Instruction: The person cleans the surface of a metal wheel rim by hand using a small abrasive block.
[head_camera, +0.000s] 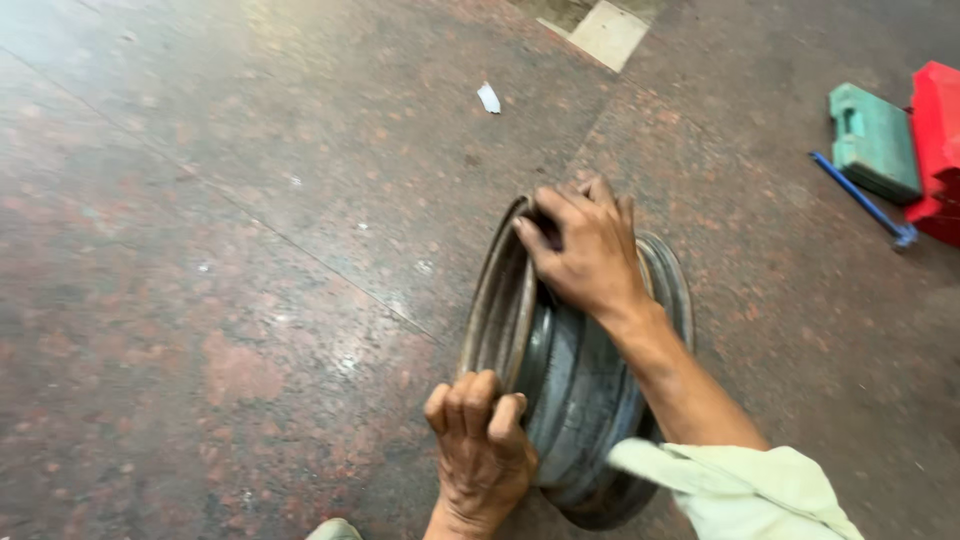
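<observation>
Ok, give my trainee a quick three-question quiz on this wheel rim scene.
1. True or false: the steel wheel rim lies flat on the floor.
2. Which hand grips the rim's near edge: A) left hand B) right hand?
3. Fill in: beside the red object at the upper right sits a ____ block and a blue bar.

Key: 1 false, it stands on edge; 2 A, the right hand rests on the top; 3 green.
</observation>
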